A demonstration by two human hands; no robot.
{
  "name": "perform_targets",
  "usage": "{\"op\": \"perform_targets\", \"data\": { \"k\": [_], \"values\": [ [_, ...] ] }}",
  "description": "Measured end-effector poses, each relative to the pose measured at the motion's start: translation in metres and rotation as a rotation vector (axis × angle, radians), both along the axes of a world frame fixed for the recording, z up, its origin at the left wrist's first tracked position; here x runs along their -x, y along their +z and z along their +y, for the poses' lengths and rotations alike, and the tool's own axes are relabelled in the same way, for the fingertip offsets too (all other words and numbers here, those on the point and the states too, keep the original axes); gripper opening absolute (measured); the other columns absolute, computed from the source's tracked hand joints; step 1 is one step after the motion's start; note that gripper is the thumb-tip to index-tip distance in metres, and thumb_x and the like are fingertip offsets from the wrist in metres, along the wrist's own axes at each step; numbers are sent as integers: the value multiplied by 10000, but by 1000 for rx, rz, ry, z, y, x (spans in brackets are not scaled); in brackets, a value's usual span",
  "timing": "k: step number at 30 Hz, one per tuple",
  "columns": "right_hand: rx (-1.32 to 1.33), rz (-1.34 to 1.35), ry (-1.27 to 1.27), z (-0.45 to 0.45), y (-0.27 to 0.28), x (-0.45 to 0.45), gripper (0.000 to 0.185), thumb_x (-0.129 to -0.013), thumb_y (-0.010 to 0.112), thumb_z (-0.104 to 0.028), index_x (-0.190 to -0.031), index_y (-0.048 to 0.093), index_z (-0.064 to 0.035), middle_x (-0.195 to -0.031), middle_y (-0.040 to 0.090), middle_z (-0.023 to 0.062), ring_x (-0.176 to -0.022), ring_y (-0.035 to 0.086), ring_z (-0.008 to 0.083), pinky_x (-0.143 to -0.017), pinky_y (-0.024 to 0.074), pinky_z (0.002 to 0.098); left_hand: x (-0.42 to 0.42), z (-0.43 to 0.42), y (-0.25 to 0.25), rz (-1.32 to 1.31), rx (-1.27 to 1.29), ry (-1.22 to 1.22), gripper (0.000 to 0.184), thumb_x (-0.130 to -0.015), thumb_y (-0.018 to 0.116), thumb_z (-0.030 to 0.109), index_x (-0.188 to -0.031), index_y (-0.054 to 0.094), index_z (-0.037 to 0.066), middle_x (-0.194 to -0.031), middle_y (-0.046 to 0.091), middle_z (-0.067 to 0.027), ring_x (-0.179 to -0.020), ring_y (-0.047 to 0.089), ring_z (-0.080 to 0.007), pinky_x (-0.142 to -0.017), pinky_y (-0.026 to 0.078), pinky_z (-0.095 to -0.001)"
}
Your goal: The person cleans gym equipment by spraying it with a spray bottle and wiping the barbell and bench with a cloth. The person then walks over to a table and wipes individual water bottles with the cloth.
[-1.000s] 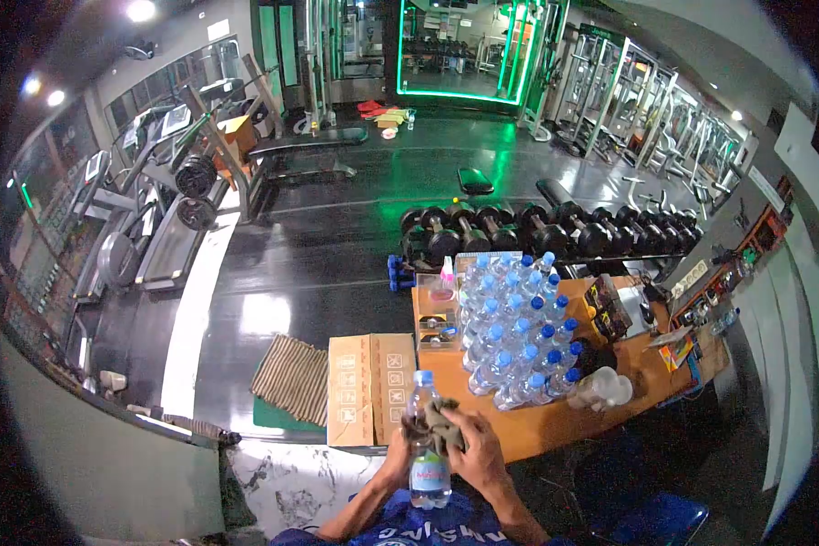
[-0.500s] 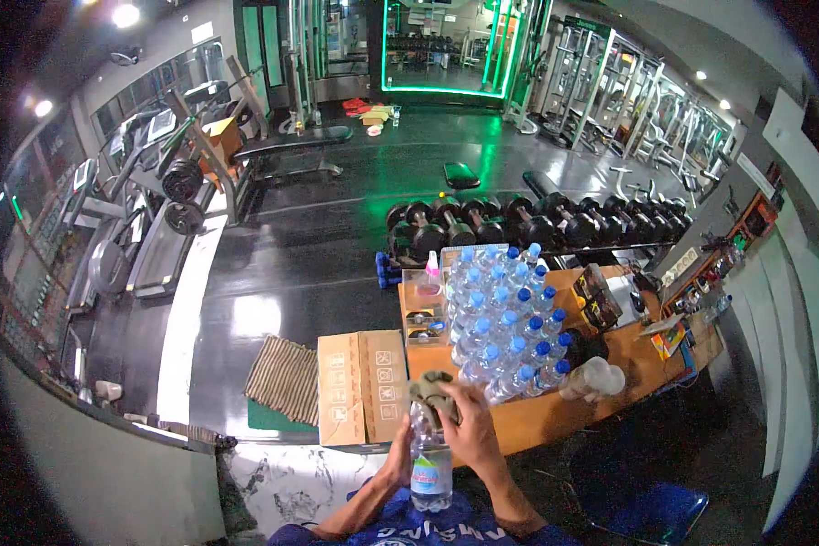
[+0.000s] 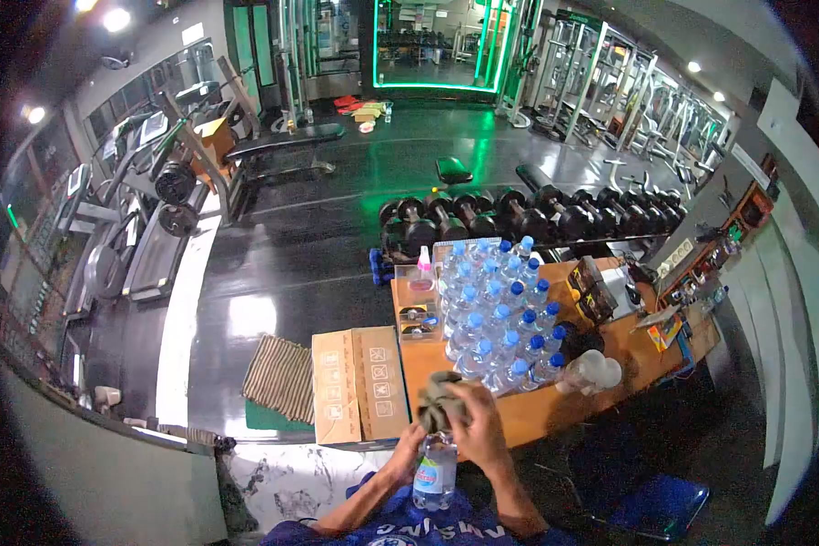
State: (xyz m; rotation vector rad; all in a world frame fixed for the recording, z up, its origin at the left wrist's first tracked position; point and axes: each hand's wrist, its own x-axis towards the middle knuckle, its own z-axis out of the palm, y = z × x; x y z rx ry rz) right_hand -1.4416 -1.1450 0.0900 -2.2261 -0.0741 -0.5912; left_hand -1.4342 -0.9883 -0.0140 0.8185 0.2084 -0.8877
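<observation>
A clear plastic bottle (image 3: 434, 475) with a blue and green label stands upright close to my shirt. My left hand (image 3: 408, 451) is wrapped round its upper part from the left. A grey-brown cloth (image 3: 439, 403) covers the bottle's top, and my right hand (image 3: 479, 426) grips this cloth from the right. The bottle's cap is hidden under the cloth. Beyond my hands, several rows of clear bottles (image 3: 491, 314) with blue caps stand packed together on the orange wooden table (image 3: 546, 417).
Left of the table top lie a cardboard box (image 3: 357, 387) and a striped mat (image 3: 284, 380). White cups (image 3: 591, 371) sit right of the bottles. A dumbbell rack (image 3: 528, 218) is behind the table, and a blue chair (image 3: 660, 505) at the lower right.
The cloth has moved from the bottle's side up over its top, with my right hand on it. My left hand has stayed round the bottle. The whole view has shifted slightly.
</observation>
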Motion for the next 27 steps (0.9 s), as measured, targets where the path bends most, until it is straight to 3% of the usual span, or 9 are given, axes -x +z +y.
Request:
{"op": "perform_targets", "data": {
  "k": [4,7,10,13,17,19,22,25,27],
  "values": [
    [63,139,114,18,2,19,373,-813,659,-49,-1182,628,-89,-1089,619,149,-1027,589,361,-895,490,427,-14,4,14,71,-59,90,652,-882,486,661,-1222,580,113,-1150,651,-118,-994,649,-269,-846,546,-445],
    [107,160,247,23,-3,47,395,-809,676,-64,-1198,631,-115,-1097,616,125,-1040,595,337,-893,500,426,-41,21,8,70,39,92,823,-868,398,781,-1286,530,85,-1135,641,-155,-998,644,-301,-876,541,-474],
    [159,237,420,24,8,75,412,-806,689,-68,-1209,632,-131,-1102,627,113,-1031,610,306,-889,518,392,-61,24,13,-94,-5,283,855,-883,380,771,-1275,520,24,-1095,648,-199,-968,655,-333,-881,539,-472],
    [-169,360,625,4,7,74,433,-795,679,-30,-1211,635,-142,-1139,630,101,-1041,620,287,-898,516,375,-69,31,19,-49,75,254,848,-889,374,767,-1289,516,32,-1090,649,-184,-940,658,-312,-872,543,-465],
    [-398,13,213,-3,2,46,400,-825,660,-69,-1218,593,-41,-1121,626,170,-1054,598,365,-917,483,404,-57,19,27,-205,-29,214,882,-879,350,785,-1325,499,39,-1110,644,-161,-1004,638,-285,-876,546,-452],
    [-216,-79,-23,11,9,9,394,-789,659,12,-1179,605,-15,-1134,618,171,-1039,613,330,-915,480,385,-47,12,32,-183,-45,130,871,-896,337,768,-1372,472,51,-1208,602,-144,-1062,621,-258,-924,525,-439],
    [-13,4,60,32,8,-3,362,-808,684,-50,-1163,616,-60,-1133,585,164,-1069,559,363,-931,445,419,-38,2,52,-156,-54,153,831,-920,324,739,-1375,473,59,-1305,566,-140,-1165,580,-257,-1020,468,-406],
    [72,28,167,39,-8,21,353,-823,692,-94,-1171,633,-100,-1138,586,151,-1052,564,351,-920,458,422,-51,22,40,-200,18,116,847,-909,315,756,-1340,478,45,-1260,593,-152,-1105,605,-297,-957,512,-442],
    [117,100,306,36,-10,43,335,-836,691,-109,-1167,643,-99,-1141,600,145,-1043,582,349,-903,477,418,-65,26,18,-78,-23,307,873,-890,303,783,-1280,533,36,-1165,637,-135,-1014,634,-285,-850,556,-421]
  ]
}}
